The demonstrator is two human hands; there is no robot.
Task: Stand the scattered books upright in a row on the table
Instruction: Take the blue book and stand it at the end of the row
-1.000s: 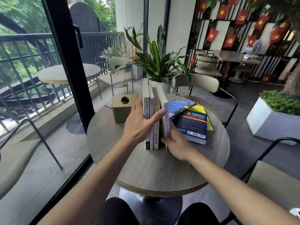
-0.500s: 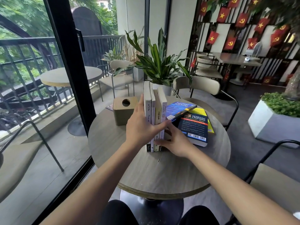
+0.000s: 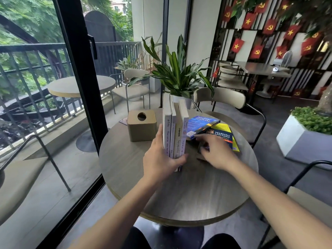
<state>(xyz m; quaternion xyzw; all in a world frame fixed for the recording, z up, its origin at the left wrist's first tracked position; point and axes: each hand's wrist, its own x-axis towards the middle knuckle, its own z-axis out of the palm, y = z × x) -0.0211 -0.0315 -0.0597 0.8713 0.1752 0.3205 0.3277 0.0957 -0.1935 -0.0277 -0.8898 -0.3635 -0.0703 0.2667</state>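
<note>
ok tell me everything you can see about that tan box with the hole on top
The tan box is a squat cube with rounded corners and a matte surface, possibly wood or plastic. Its top has one round dark hole at the centre; nothing shows coming out of it. It sits upright on the round table, at the far left, just left of the upright books, with a small gap between. Neither hand touches it.

Left hand (image 3: 162,159) clasps upright books (image 3: 175,130); right hand (image 3: 216,153) blurred.

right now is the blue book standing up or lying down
Lying down. The blue book rests cover-up, tilted across the dark book, right of the upright row and not yet stood in it.
</note>
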